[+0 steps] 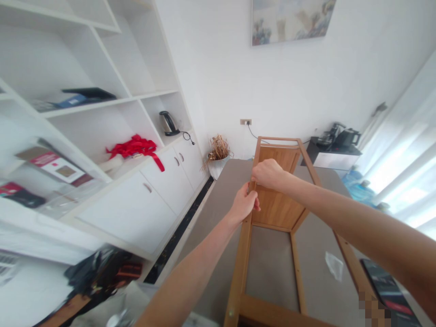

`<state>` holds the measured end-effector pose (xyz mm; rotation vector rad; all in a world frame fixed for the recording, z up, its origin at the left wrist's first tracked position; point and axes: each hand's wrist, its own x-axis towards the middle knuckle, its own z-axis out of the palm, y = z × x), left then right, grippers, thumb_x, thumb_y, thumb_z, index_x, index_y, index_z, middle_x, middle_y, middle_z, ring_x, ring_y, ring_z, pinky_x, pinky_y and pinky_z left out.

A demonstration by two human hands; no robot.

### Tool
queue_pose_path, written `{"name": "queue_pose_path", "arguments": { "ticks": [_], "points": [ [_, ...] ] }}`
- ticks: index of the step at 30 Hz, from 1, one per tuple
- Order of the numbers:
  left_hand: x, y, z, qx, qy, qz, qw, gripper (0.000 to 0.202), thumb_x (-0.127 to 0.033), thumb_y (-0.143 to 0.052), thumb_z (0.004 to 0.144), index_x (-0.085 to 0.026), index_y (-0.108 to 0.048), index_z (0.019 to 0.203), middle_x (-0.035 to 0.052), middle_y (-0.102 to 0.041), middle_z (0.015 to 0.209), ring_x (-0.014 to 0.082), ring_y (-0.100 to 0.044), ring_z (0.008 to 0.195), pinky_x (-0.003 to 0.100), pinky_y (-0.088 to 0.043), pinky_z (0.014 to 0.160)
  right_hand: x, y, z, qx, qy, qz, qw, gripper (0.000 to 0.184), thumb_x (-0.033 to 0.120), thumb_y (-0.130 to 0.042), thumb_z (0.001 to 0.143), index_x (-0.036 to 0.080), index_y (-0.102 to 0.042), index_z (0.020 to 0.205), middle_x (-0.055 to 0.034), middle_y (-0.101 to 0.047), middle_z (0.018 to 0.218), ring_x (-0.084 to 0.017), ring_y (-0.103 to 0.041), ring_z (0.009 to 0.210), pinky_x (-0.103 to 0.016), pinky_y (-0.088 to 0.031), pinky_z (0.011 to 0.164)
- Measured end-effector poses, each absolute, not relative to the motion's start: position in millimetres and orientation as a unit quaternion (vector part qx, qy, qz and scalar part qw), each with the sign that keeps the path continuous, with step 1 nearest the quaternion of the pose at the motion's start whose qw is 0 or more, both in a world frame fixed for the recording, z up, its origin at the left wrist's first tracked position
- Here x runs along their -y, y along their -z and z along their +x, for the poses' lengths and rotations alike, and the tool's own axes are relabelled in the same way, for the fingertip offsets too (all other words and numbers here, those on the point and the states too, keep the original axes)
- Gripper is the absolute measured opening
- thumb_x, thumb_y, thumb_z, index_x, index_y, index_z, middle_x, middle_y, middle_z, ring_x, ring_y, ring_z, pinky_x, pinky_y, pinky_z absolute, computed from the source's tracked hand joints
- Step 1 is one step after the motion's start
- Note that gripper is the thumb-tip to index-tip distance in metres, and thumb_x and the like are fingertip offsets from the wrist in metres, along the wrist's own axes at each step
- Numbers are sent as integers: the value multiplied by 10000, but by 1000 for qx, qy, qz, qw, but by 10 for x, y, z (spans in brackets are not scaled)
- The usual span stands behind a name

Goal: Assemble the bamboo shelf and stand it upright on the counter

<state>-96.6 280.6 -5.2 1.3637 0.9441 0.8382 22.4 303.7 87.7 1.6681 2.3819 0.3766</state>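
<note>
A wooden frame [245, 254] with slatted panels, perhaps a small shelf unit or rack, lies along the grey tabletop [207, 245]. My left hand [242, 204] is closed round its left rail, thumb on top and fingers curled to the inner side. Just beyond it, my right hand [269, 173] makes a fist against the same rail. Its fingertips are turned down and away, so anything small pinched there is hidden. A slatted panel [275, 206] sits below my hands inside the frame.
A clear plastic bag [334, 266] and a dark flat object [384, 284] lie at the right. White shelving [136, 213] lines the left, holding red ribbon [134, 146] and a kettle [168, 123]. Large water bottles [361, 188] stand by the curtain. A planter [218, 168] is at the far end.
</note>
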Motion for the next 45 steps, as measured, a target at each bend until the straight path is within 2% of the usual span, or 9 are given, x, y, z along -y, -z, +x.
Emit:
{"name": "queue_pose_path", "arguments": {
  "ticks": [6, 16, 26, 28, 31, 33, 35, 41, 45],
  "points": [
    [-2794, 64, -978, -401, -362, 601, 589, 269, -164, -443, 783, -163, -502, 1046, -75, -504, 473, 107, -518, 396, 217, -405, 471, -2992, -878, 68, -779, -97, 614, 87, 270, 185, -460, 863, 106, -710, 928, -211, -692, 961, -265, -662, 897, -321, -485, 721],
    [-2775, 48, -973, -417, -363, 605, 574, 166, -149, -423, 779, -171, -502, 924, -69, -498, 463, 109, -515, 390, 214, -391, 454, -3015, -838, -41, -749, -72, 653, 89, 302, 237, -487, 846, 95, -679, 1032, -232, -677, 994, -270, -659, 918, -333, -494, 739],
    [-2650, -65, -977, -432, -341, 618, 562, 229, -146, -431, 785, -162, -499, 1004, -73, -491, 457, 108, -506, 395, 218, -403, 485, -2926, -867, 253, -843, -93, 514, 127, 279, 248, -457, 869, 105, -696, 891, -189, -690, 950, -281, -654, 906, -341, -472, 727],
    [-2633, -64, -972, -434, -339, 621, 559, 250, -143, -425, 780, -158, -501, 1018, -69, -495, 462, 112, -508, 401, 221, -403, 483, -2925, -950, 267, -838, -94, 529, 96, 308, 250, -419, 882, 110, -693, 868, -178, -693, 936, -266, -653, 884, -322, -463, 716],
    [-2651, -25, -993, -426, -336, 624, 562, 289, -153, -426, 773, -156, -516, 1048, -53, -518, 494, 116, -521, 427, 222, -404, 488, -2986, -1212, 332, -793, -74, 603, -34, 404, 280, -297, 929, 131, -673, 939, -135, -692, 952, -228, -638, 875, -285, -446, 708],
    [-2697, 22, -1039, -412, -336, 609, 588, 340, -175, -426, 779, -167, -514, 1107, -38, -548, 546, 118, -545, 472, 224, -421, 514, -3043, -1373, 430, -782, -40, 616, -87, 431, 263, -241, 943, 138, -649, 1008, -109, -682, 1000, -196, -622, 884, -256, -435, 721],
    [-2764, 79, -1103, -414, -343, 576, 616, 358, -199, -413, 794, -182, -520, 1136, -11, -593, 644, 124, -584, 567, 229, -448, 565, -3069, -1401, 552, -800, 1, 597, -61, 411, 221, -251, 939, 121, -644, 1007, -115, -674, 1012, -176, -613, 887, -240, -424, 750],
    [-2996, 273, -1133, -320, -340, 699, 541, 294, -175, -586, 734, -177, -614, 1027, 50, -650, 943, 178, -587, 943, 275, -446, 835, -2939, -737, 770, -809, 52, 585, -11, 191, 132, -469, 829, 102, -657, 806, -142, -678, 934, -189, -619, 878, -232, -416, 743],
    [-3104, 359, -1028, -346, -348, 749, 445, 208, -230, -599, 757, -179, -642, 954, 44, -647, 885, 212, -575, 932, 301, -427, 843, -2894, -454, 765, -779, 93, 617, -65, 379, 173, -252, 925, 109, -624, 889, -115, -685, 904, -140, -632, 769, -198, -425, 627]
  ]
}}
